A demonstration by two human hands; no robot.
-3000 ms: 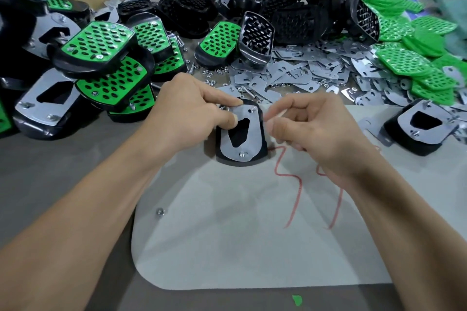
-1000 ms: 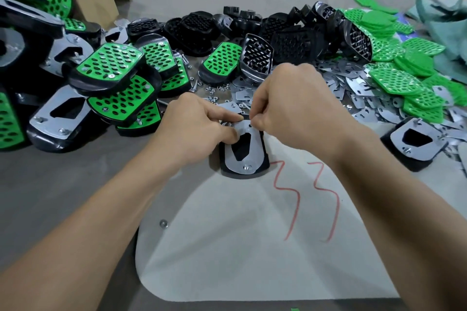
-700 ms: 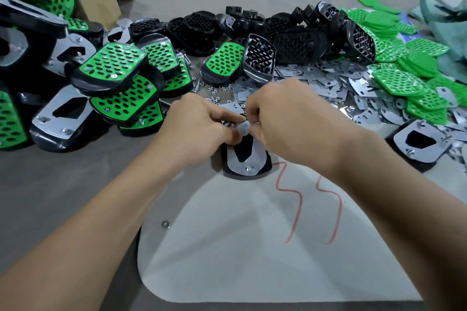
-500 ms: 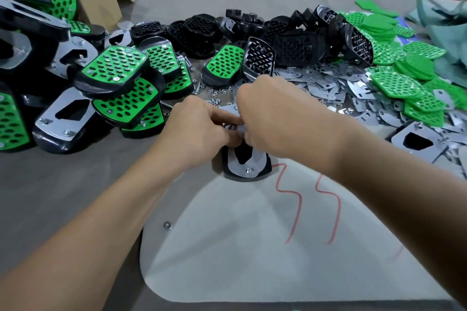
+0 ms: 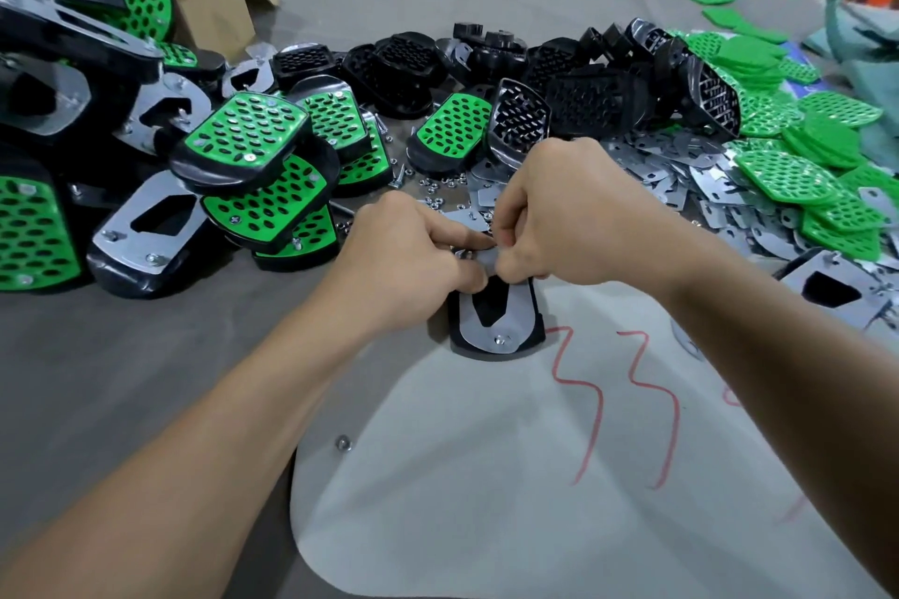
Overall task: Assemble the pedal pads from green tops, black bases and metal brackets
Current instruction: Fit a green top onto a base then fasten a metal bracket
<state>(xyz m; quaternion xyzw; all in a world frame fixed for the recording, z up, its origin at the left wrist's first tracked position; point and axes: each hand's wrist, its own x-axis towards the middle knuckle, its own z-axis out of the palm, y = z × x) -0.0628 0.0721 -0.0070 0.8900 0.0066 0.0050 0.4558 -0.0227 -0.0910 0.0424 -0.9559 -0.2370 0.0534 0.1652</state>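
From my remote seat, both hands meet at the far end of one pad (image 5: 496,323). It lies bracket side up, on the far edge of a pale sheet (image 5: 486,477) marked in red.

The left hand (image 5: 404,258) grips the pad's far left corner, fingers curled and thumb on the bracket (image 5: 518,311). The right hand (image 5: 569,219) arches over from the right with its knuckles up. Its thumb and forefinger are drawn together at the bracket's far end. I cannot tell whether they pinch anything, as the hand itself blocks my view. Both forearms run in from the near corners and both wrists are bent down. Only the near half of the bracket and the base (image 5: 457,331) under it show. A screw end (image 5: 501,340) sits in the near hole.

Just beyond the fingers lie loose nuts (image 5: 438,190). Spare brackets (image 5: 681,170) spread out to the right, and green tops (image 5: 778,170) are heaped further right. Bare bases (image 5: 404,63) are piled at the back. Finished pads (image 5: 243,136) are stacked to the left, some green side up and some bracket side up. An open carton (image 5: 214,0) stands behind them.

Another pad (image 5: 827,292) lies bracket side up beside the right forearm. One nut (image 5: 343,443) lies at the sheet's left edge, on the grey table (image 5: 121,379).
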